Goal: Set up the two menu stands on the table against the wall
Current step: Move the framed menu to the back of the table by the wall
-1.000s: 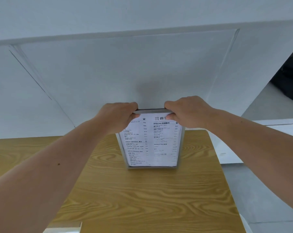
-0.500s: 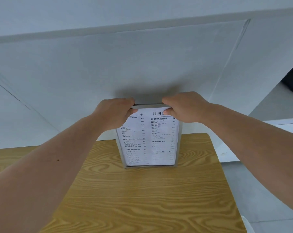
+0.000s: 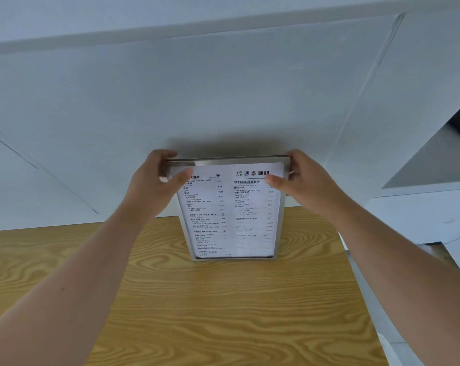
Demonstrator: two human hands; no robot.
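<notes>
A metal-framed menu stand [image 3: 230, 215] with a printed white menu sheet stands upright on the wooden table [image 3: 223, 313], its top close to the white wall [image 3: 197, 96]. My left hand [image 3: 154, 180] grips the frame's upper left corner, thumb on the front. My right hand [image 3: 300, 180] grips the upper right corner the same way. Only one menu stand is in view.
The table's right edge [image 3: 361, 281] runs down beside a grey floor. A white counter or shelf [image 3: 421, 207] stands to the right of the table. The wall has a raised panel outline above the stand.
Both hands have slid outward from the middle of the frame's top edge to its two upper corners. The stand now sits closer to the wall, and the top edge is uncovered.
</notes>
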